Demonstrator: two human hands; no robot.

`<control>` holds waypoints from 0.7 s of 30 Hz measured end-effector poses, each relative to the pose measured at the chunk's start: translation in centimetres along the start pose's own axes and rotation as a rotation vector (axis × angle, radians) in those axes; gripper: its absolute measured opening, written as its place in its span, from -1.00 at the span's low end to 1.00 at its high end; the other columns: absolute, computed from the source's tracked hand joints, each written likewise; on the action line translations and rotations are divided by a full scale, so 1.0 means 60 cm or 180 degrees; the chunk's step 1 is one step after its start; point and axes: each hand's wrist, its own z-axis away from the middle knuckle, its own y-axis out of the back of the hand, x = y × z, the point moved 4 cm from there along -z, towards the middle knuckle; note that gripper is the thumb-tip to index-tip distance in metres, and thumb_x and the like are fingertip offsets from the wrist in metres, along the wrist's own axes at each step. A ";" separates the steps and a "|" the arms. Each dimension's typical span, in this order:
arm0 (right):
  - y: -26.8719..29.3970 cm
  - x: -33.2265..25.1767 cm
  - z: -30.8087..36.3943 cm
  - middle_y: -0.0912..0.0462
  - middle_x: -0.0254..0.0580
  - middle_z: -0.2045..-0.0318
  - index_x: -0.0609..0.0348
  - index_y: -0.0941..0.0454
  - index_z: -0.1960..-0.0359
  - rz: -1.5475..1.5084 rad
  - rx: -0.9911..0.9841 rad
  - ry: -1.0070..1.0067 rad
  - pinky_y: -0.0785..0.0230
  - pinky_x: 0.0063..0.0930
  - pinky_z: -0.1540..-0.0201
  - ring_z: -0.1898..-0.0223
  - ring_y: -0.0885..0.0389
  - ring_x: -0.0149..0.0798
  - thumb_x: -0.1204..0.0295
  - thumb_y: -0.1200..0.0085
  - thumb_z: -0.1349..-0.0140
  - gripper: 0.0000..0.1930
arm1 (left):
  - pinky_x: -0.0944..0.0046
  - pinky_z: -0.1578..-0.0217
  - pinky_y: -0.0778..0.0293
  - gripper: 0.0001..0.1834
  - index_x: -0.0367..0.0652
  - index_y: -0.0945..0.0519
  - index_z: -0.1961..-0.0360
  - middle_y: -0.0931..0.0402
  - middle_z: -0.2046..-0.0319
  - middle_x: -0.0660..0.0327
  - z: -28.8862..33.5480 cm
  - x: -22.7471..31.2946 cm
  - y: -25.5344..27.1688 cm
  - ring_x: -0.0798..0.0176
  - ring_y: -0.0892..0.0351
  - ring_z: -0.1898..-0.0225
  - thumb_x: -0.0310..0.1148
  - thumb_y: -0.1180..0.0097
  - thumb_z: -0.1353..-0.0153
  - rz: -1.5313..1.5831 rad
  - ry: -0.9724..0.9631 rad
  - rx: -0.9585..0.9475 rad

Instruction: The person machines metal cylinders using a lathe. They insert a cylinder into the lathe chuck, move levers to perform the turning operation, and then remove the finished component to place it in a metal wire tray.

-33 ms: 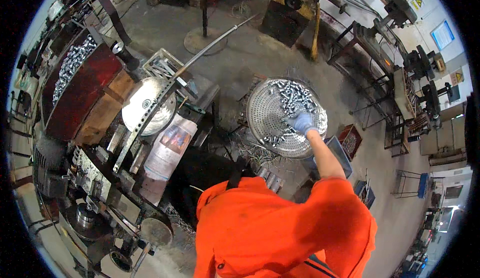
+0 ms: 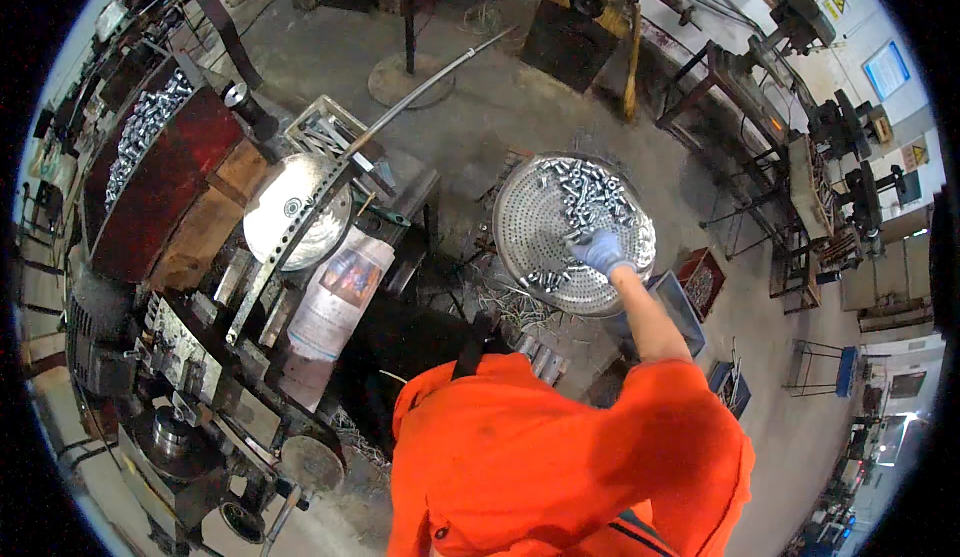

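Observation:
My right hand (image 2: 602,251), in a pale blue glove, is over the right part of a round perforated metal tray (image 2: 525,222). Its fingers look curled together at the lower edge of a pile of small shiny metal parts (image 2: 590,192). What they hold, if anything, is too small to make out. A smaller cluster of the same parts (image 2: 545,280) lies on the tray's near side, left of the hand. My left hand is out of view; an orange sleeve hides the lower middle of the picture.
At left, a red bin (image 2: 170,197) holds many metal parts beside a bright round disc (image 2: 290,207) and a long perforated bar (image 2: 285,247). A printed paper sheet (image 2: 340,287) lies near me. A red crate (image 2: 700,282) and grey bin (image 2: 680,307) stand right of the tray.
My right hand has shifted very slightly downward at the edge of the pile. Everything else looks the same.

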 end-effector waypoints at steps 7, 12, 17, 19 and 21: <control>-0.070 -0.105 0.093 -0.61 0.01 0.47 0.14 -0.64 0.43 0.0651 -0.0064 0.2157 -0.40 -0.18 0.18 0.34 -0.57 0.07 -0.02 0.00 -0.03 -0.55 | 0.20 0.40 -0.47 -0.51 -0.21 -0.55 0.23 -0.54 0.43 0.14 0.011 -0.015 0.025 0.16 -0.51 0.42 0.02 -0.19 -0.02 -0.0390 -0.0045 0.0149; -0.084 -0.130 0.097 -0.60 0.01 0.47 0.15 -0.64 0.48 0.1121 -0.1068 0.1863 -0.39 -0.15 0.22 0.36 -0.57 0.05 0.01 -0.01 -0.03 -0.58 | 0.20 0.39 -0.49 -0.50 -0.16 -0.58 0.24 -0.57 0.41 0.17 0.012 -0.038 0.040 0.15 -0.55 0.41 0.06 -0.19 0.01 -0.0549 -0.0088 0.0223; -0.104 -0.109 0.037 -0.61 0.00 0.33 0.18 -0.64 0.44 0.0751 -0.0709 0.1977 -0.41 -0.27 0.18 0.31 -0.58 0.00 0.07 -0.09 0.00 -0.62 | 0.19 0.39 -0.51 -0.49 -0.11 -0.60 0.26 -0.60 0.38 0.20 0.019 -0.060 0.075 0.15 -0.58 0.39 0.11 -0.19 0.03 -0.0863 -0.0228 0.0377; -0.075 -0.125 0.029 -0.59 0.15 0.37 0.26 -0.59 0.34 0.0377 -0.0523 0.1863 -0.40 -0.20 0.16 0.28 -0.58 0.03 0.04 -0.06 -0.03 -0.54 | 0.19 0.38 -0.52 -0.49 -0.08 -0.61 0.27 -0.61 0.37 0.21 0.024 -0.070 0.118 0.14 -0.60 0.38 0.13 -0.19 0.04 -0.2307 -0.0950 0.0701; -0.016 -0.214 0.063 -0.58 0.17 0.32 0.23 -0.59 0.32 0.0063 -0.0166 0.2454 -0.40 -0.23 0.15 0.26 -0.57 0.05 0.08 -0.07 -0.05 -0.59 | 0.20 0.47 -0.51 -0.54 -0.02 -0.64 0.27 -0.62 0.40 0.24 0.089 -0.001 0.128 0.17 -0.60 0.45 0.12 -0.15 -0.01 -0.2716 -0.1502 0.1521</control>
